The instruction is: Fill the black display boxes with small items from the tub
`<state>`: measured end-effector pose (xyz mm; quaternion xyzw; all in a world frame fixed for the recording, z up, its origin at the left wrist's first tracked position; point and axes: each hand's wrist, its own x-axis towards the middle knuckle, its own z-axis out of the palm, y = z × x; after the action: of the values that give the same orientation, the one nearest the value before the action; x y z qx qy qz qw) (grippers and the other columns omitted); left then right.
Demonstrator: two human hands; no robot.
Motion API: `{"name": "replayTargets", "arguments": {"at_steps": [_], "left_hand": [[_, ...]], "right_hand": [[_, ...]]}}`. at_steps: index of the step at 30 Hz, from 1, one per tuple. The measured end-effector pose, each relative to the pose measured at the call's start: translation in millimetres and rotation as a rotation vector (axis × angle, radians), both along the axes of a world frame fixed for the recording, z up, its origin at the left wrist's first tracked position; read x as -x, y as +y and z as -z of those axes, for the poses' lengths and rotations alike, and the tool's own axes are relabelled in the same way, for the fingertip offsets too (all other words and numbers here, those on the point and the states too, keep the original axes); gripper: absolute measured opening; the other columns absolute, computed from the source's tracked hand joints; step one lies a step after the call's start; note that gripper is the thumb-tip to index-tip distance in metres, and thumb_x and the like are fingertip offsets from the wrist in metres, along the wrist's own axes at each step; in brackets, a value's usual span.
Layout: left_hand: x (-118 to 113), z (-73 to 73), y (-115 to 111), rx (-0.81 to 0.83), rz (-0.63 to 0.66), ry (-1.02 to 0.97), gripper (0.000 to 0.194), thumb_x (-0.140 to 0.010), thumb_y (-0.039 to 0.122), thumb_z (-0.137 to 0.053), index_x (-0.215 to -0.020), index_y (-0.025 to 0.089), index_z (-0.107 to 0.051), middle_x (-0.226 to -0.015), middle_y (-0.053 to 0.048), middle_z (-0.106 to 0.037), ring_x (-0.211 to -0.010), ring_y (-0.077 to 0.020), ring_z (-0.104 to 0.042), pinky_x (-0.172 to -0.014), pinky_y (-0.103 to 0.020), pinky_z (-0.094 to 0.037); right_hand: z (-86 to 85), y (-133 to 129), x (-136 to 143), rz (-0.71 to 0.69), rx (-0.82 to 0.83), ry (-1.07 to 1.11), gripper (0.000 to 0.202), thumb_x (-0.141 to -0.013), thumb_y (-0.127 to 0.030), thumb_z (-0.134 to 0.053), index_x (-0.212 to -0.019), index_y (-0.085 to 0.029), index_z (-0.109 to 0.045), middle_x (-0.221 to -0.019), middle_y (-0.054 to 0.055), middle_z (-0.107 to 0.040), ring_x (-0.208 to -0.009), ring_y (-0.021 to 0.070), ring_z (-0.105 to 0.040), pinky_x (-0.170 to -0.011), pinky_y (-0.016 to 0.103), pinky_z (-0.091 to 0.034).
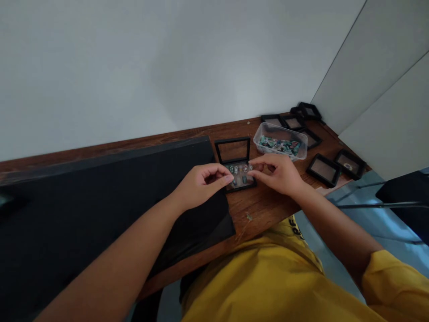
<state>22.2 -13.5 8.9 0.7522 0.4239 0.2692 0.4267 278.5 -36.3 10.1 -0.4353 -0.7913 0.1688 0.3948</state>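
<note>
A small black-framed display case (241,187) lies with its lid (233,150) raised on the wooden table. Rows of small polished stones (236,169), some greenish and some clear, rest inside it. At the case's left edge, my left hand (204,181) has thumb and forefinger drawn together; whatever is between them is hidden. My right hand (278,173) reaches in from the right, its thumb and forefinger curled in a pinch over the right end of the upper row. Too little shows between those tips to name what they hold.
Behind my right hand stands a clear plastic tub (303,150) of green and pale stones. Several black frames, including one frame (324,170), lie around it to the right. A black mat (117,197) covers the table's left part. A wall (134,67) runs along the back.
</note>
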Motion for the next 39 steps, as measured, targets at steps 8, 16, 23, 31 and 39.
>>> {"name": "replayTargets", "arguments": {"at_steps": [8,16,23,31,39], "left_hand": [[4.7,0.4,3.0,-0.172,-0.001,0.411,0.039,-0.085,0.056,-0.064,-0.103,0.025,-0.081,-0.063,0.005,-0.054,-0.055,-0.0133,-0.046,-0.057,-0.029,-0.031],[5.7,2.0,4.0,-0.163,0.019,0.473,0.039,-0.087,0.056,-0.065,-0.106,0.026,-0.08,-0.064,0.005,-0.057,-0.056,-0.0135,-0.048,-0.056,-0.028,-0.032],[5.7,0.7,3.4,-0.145,0.031,0.416,0.036,-0.087,0.054,-0.066,-0.102,0.026,-0.08,-0.063,0.004,-0.057,-0.054,-0.0136,-0.048,-0.053,-0.027,-0.031],[11.4,0.6,6.8,-0.112,0.041,0.423,0.04,-0.085,0.056,-0.066,-0.107,0.026,-0.082,-0.063,0.004,-0.056,-0.054,-0.0135,-0.047,-0.055,-0.028,-0.032],[17.3,4.1,10.5,-0.099,0.017,0.414,0.043,-0.083,0.059,-0.067,-0.106,0.025,-0.082,-0.062,0.004,-0.056,-0.053,-0.0128,-0.047,-0.055,-0.028,-0.033]], "right_hand": [[22.2,19.1,-5.4,-0.026,0.323,-0.033,0.029,-0.087,-0.038,-0.083,-0.105,-0.015,-0.084,-0.063,-0.002,-0.062,-0.053,0.0087,-0.045,-0.057,0.026,-0.034],[23.4,17.5,-9.7,-0.05,0.359,-0.077,0.028,-0.085,-0.04,-0.084,-0.103,-0.017,-0.084,-0.062,-0.004,-0.06,-0.053,0.0082,-0.044,-0.057,0.025,-0.031],[20.3,16.3,-9.9,-0.046,0.364,-0.139,0.027,-0.085,-0.038,-0.084,-0.104,-0.019,-0.083,-0.063,-0.004,-0.063,-0.055,0.0089,-0.05,-0.059,0.024,-0.033],[21.6,17.0,-10.3,-0.057,0.376,-0.105,0.03,-0.083,-0.039,-0.086,-0.103,-0.017,-0.083,-0.064,-0.004,-0.063,-0.055,0.0081,-0.049,-0.06,0.024,-0.035],[23.1,16.2,-11.2,-0.069,0.36,-0.098,0.03,-0.085,-0.038,-0.084,-0.107,-0.018,-0.082,-0.065,-0.004,-0.063,-0.057,0.0083,-0.048,-0.061,0.024,-0.034]]}}
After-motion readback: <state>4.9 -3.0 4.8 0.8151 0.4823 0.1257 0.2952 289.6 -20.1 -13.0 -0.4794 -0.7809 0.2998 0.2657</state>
